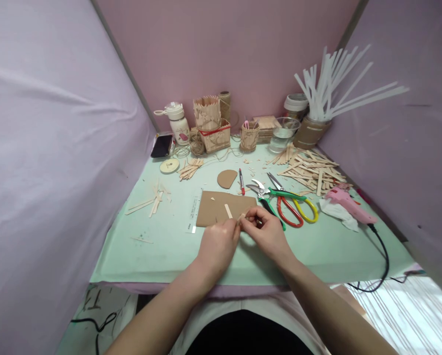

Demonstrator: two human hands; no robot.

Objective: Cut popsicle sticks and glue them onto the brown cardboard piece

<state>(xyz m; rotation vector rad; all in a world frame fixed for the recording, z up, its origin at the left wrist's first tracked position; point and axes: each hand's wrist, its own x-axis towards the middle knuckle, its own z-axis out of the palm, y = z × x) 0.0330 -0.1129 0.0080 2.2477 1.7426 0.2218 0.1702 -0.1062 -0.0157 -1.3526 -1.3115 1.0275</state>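
My left hand [218,242] is closed, its fingertips hidden from me, near the front edge of a brown cardboard sheet [209,209]. Touching it, my right hand [268,232] pinches a small pale piece of wooden stick [242,217]. Whether the left fingers also grip this piece is hard to see. A short wooden strip [228,211] shows just beyond the left knuckles; I cannot tell if it lies on the cardboard or is held. A clear ruler [194,212] sticks out from the sheet's left side. Behind the sheet lies a rounded cardboard cutout [227,179].
Right of my hands lie green-handled pruning shears [265,192], scissors [290,209], a pink glue gun [350,204] with a cord, and piled craft sticks [313,170]. A red marker [241,181] lies behind. Stick baskets [215,135], a bottle [178,123] and a water bowl [283,134] line the back.
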